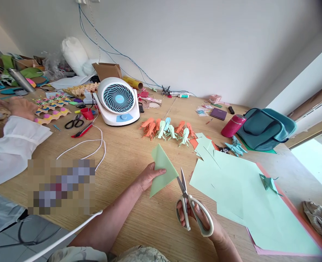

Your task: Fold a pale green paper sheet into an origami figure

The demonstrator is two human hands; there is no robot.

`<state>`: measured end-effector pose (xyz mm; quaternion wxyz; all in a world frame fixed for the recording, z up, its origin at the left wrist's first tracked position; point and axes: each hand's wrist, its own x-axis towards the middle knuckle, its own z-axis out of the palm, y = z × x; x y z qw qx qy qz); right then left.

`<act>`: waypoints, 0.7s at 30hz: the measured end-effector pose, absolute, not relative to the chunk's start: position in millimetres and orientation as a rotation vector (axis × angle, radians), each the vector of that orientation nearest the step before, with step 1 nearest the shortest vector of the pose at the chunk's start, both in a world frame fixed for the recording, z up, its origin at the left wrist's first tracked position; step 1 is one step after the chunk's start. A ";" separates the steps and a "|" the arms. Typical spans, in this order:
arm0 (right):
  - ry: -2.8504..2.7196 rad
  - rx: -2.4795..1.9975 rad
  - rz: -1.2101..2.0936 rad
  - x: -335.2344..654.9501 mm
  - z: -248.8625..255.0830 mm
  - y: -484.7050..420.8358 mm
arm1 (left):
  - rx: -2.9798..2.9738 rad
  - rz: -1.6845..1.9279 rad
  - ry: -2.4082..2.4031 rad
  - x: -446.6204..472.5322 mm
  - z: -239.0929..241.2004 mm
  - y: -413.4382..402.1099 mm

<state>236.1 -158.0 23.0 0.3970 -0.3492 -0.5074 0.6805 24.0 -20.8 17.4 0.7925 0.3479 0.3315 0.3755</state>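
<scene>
So the left hand (147,176) is pinching a folded pale-green paper (165,181) over the wooden table (144,225), while the right hand (200,215) is gripping white-handled scissors (186,195), blades slightly parted right by the paper's corner. Loose green sheets (231,182) lie nearby.

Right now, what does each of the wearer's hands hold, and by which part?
Left hand: paper, by its left edge. Right hand: scissors, by the handles.

The green paper (165,171) hides part of the left hand (147,177) from me; I can't make out the pixelated patch (64,186), near left.
</scene>
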 end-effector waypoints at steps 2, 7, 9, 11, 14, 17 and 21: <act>-1.289 -0.857 1.722 236.0 21.9 -158.1 | 0.764 0.806 0.730 22.2 20.1 -19.6; -1.274 -0.878 1.687 235.6 17.1 -159.3 | 0.794 0.800 0.736 19.0 23.3 -17.2; -1.266 -0.905 1.682 235.1 16.3 -159.6 | 0.806 0.796 0.724 18.3 22.8 -16.5; -1.252 -0.919 1.686 234.6 16.2 -159.5 | 0.815 0.797 0.721 17.8 22.2 -15.9; -1.233 -0.933 1.689 233.6 17.1 -158.8 | 0.838 0.805 0.729 17.1 22.5 -15.2; -1.216 -0.950 1.683 233.1 18.5 -158.5 | 0.885 0.825 0.716 16.7 24.2 -15.1; -1.202 -0.958 1.677 232.9 21.0 -159.6 | 0.900 0.834 0.696 17.1 27.2 -15.7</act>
